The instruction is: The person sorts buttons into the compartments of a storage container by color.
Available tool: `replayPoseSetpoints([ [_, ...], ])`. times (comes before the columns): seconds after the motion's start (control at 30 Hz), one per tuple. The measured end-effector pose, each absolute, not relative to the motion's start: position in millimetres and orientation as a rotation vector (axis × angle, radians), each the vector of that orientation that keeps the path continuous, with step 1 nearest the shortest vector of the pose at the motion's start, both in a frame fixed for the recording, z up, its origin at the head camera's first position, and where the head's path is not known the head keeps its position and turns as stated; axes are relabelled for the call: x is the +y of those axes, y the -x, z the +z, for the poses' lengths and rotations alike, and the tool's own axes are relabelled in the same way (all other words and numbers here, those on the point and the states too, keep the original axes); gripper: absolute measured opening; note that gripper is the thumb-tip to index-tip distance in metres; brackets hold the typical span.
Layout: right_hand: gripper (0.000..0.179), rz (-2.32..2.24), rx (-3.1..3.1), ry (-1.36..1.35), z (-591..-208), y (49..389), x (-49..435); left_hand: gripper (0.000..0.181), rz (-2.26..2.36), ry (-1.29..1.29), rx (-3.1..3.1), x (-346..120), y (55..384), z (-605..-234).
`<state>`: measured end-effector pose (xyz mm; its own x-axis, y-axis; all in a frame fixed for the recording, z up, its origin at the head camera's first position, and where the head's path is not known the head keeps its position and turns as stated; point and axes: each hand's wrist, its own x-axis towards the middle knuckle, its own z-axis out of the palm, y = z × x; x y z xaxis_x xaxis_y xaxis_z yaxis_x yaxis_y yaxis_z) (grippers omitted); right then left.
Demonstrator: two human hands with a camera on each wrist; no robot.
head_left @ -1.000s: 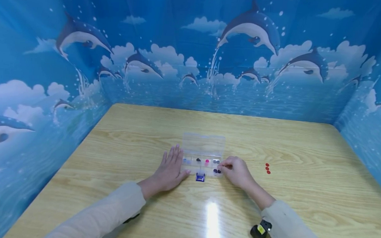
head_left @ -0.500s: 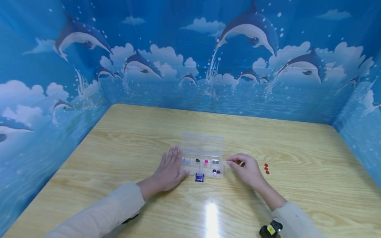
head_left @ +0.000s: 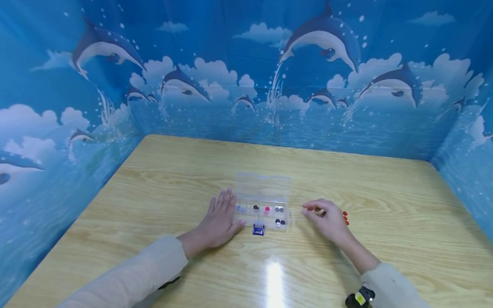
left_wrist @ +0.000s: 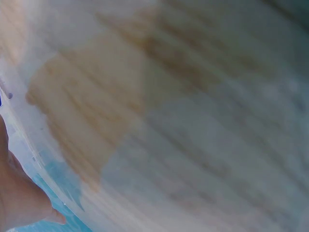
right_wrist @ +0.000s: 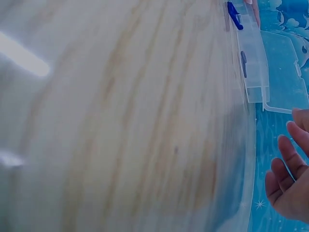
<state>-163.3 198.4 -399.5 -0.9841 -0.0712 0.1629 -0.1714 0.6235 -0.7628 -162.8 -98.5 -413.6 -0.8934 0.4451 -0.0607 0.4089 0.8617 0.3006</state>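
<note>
A clear plastic compartment box (head_left: 249,217) lies on the table with its transparent lid (head_left: 263,187) raised at the back and a blue latch (head_left: 258,230) in front. Small round pieces like buttons sit in its compartments: pink (head_left: 267,209), grey (head_left: 279,209), black (head_left: 256,207), and dark ones with a white one at front right. My left hand (head_left: 216,224) rests flat against the box's left side, fingers straight. To the right of the box, my right hand (head_left: 327,220) hovers with loosely bent fingers; nothing shows in it in the right wrist view. Red discs (head_left: 345,218) lie just beyond it, partly covered.
The wood-grain table (head_left: 179,169) stretches around the box on all sides. Blue dolphin-print cloth (head_left: 216,79) encloses the back and both sides. A black wrist camera (head_left: 357,303) hangs at the right sleeve.
My right hand has drawn back from the box's front-right compartment and moved right, towards the red discs. A white piece now shows in that compartment. My left hand stays put.
</note>
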Motion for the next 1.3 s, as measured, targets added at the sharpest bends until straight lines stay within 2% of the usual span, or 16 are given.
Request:
replayPoseSetpoints([
  [1.3,0.026,1.064,-2.710,-0.283,-402,150,246,0.076,0.420,-0.662,2.918,-98,162,-414],
])
